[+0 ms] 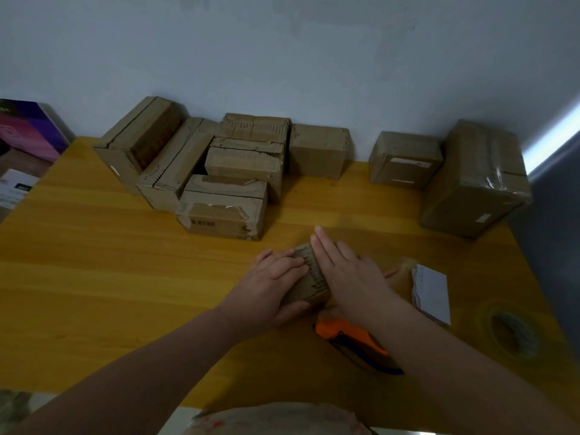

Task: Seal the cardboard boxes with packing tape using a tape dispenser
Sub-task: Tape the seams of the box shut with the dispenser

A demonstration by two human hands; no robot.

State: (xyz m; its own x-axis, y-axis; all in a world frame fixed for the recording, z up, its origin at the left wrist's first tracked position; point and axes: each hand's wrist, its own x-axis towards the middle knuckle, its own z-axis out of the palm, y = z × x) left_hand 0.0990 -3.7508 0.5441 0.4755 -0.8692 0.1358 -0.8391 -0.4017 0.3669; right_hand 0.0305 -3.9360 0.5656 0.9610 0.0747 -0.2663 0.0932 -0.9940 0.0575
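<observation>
A small cardboard box (312,277) sits on the yellow wooden table (125,262) in front of me. My left hand (270,287) grips its left side, fingers over the top and thumb at the near edge. Flat across the box's top and right part lies my right hand (348,271), fingers stretched out and pressing down. An orange and blue tape dispenser (354,343) rests on the table just below my right wrist, in neither hand. A roll of clear packing tape (511,334) lies flat at the right.
Several cardboard boxes (219,171) are grouped along the wall at the back, with two more, taped, at the back right (474,177). A white label sheet (431,290) lies right of the small box. A purple carton (28,133) stands off the table's left edge.
</observation>
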